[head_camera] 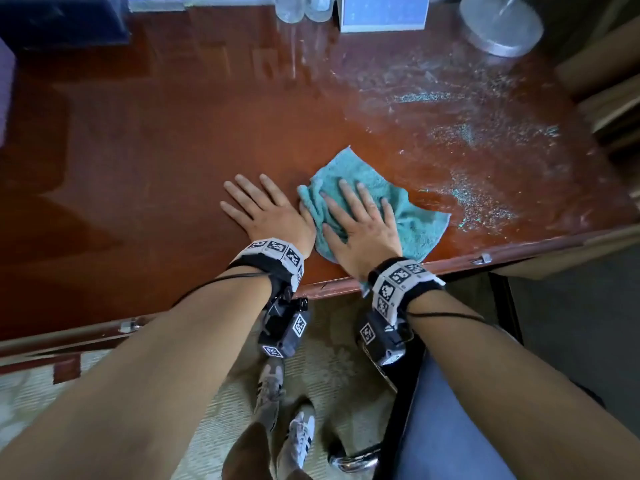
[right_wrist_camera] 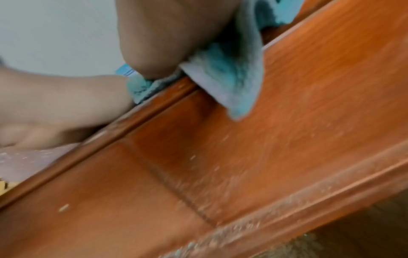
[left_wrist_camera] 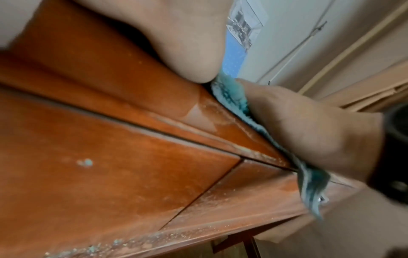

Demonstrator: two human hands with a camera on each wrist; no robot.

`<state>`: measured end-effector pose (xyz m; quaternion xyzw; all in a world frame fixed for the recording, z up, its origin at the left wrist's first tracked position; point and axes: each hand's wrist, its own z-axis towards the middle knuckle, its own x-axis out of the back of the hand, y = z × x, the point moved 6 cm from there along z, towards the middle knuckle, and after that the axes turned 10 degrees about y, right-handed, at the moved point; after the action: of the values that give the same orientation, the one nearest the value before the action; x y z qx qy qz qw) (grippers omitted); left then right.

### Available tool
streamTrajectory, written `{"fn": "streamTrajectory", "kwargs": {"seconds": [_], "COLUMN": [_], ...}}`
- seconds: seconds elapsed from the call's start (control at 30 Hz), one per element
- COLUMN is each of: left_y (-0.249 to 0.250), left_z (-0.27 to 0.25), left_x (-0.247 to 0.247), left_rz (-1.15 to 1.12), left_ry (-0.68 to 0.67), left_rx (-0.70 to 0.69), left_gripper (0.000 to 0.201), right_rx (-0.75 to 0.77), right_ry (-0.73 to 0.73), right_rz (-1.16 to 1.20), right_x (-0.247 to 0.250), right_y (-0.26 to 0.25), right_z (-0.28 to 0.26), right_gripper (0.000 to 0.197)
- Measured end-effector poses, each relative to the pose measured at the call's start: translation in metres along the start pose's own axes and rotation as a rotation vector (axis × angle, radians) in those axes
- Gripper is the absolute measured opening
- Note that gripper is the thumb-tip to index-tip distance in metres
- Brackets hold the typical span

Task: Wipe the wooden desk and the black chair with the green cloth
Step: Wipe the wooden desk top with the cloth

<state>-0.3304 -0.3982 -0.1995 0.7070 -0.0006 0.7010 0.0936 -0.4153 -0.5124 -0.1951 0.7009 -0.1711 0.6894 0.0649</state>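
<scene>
The green cloth lies spread on the wooden desk near its front edge. My right hand presses flat on the cloth with straight fingers. Just to its left, my left hand rests flat on the bare wood, its thumb touching the cloth's edge. In the left wrist view the cloth shows squeezed under the right hand. One corner of the cloth hangs over the desk's front edge in the right wrist view. Part of the black chair stands below the desk at the lower right.
Pale dust covers the right half of the desk. At the back stand clear glasses, a blue-and-white card and a round grey lamp base. A dark box sits at the back left. Carpet and my shoes lie below.
</scene>
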Motion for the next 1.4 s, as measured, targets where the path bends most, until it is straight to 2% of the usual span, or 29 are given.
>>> {"fn": "streamTrajectory", "kwargs": {"seconds": [0.17,0.3,0.43,0.6,0.83,0.93,1.0,1.1,1.13,1.2,1.27,1.4], "left_y": [0.002,0.016,0.037,0.078,0.132,0.134,0.134,0.137,0.138,0.140,0.145,0.170], "left_z": [0.013,0.022,0.028,0.025,0.001,0.000,-0.001,-0.006,-0.007,-0.009,-0.012,-0.023], "left_x": [0.002,0.000,0.002,0.002,-0.009,-0.012,-0.013,-0.011,-0.012,-0.013,-0.013,-0.013], "left_rz": [0.008,-0.014,-0.029,-0.060,-0.062,-0.058,-0.071,-0.075,-0.062,-0.029,-0.043,-0.071], "left_ry": [-0.045,-0.050,-0.065,-0.076,-0.075,-0.054,-0.038,0.006,0.015,0.022,0.018,-0.017], "left_rx": [0.001,-0.024,-0.017,-0.042,0.003,0.028,0.039,0.045,0.045,0.061,0.088,0.076], "left_gripper": [0.080,0.075,0.075,0.075,0.074,0.075,0.074,0.073,0.073,0.074,0.072,0.075], "right_rx": [-0.273,-0.307,-0.276,-0.248,-0.514,-0.620,-0.573,-0.217,-0.129,-0.048,-0.084,-0.388], "right_ry": [0.047,0.059,0.061,0.046,0.025,0.055,0.063,0.047,0.029,0.005,0.025,0.061], "right_rz": [0.060,0.030,0.041,0.036,0.041,0.049,0.053,0.037,0.045,0.069,0.053,0.019], "right_x": [0.009,0.008,0.010,0.017,0.032,0.031,0.026,0.019,0.018,0.021,0.025,0.038], "right_y": [0.060,0.068,0.071,0.113,0.232,0.234,0.202,0.141,0.134,0.146,0.182,0.277], "right_z": [0.019,0.021,0.021,0.020,0.009,0.013,0.018,0.021,0.021,0.022,0.017,0.007], "right_gripper": [0.059,0.060,0.060,0.060,0.061,0.061,0.062,0.059,0.057,0.056,0.057,0.059]}}
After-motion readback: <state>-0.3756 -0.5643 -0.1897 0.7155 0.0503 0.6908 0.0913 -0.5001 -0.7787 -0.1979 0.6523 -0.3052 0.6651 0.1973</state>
